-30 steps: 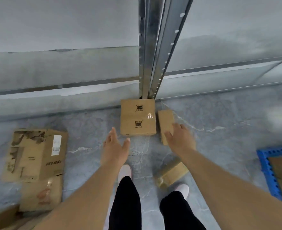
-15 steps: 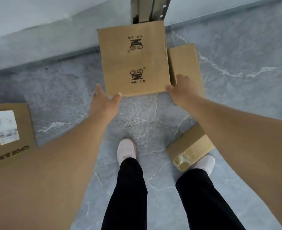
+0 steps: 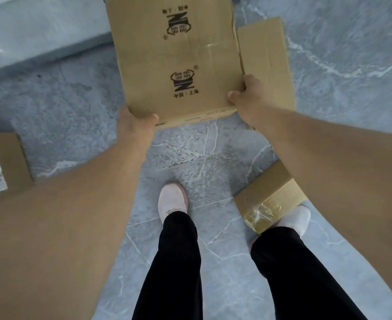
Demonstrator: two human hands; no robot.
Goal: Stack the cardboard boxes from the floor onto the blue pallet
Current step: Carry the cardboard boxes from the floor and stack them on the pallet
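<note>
Big box: the printed cardboard box (image 3: 179, 58) sits up top in the middle, black logos on its upper face, a strip of tape across it, near edge facing the person.
Left hand: the left hand (image 3: 134, 128) grips the box's near-left corner, thumb lying on top, fingers tucked under where I can't see them.
Right hand: the right hand (image 3: 245, 98) grips the near-right corner, thumb on top, fingers curled round the side edge.
Is it off the floor?: honestly can't tell from this angle.
Narrow box: a slimmer cardboard box (image 3: 268, 56) lies just beside the big one on its right, partly behind the right hand.
Taped box: a small taped box (image 3: 267, 197) sits on the floor beside the right foot, shiny clear tape on its end, part of it hidden by the right forearm.
Labelled box: a flat box with a white label (image 3: 2, 165) pokes in at the left edge, well apart from the rest.
Floor: grey marbled floor (image 3: 75, 107), two white shoes and black trousers below.
Pallet: not in this shot.
</note>
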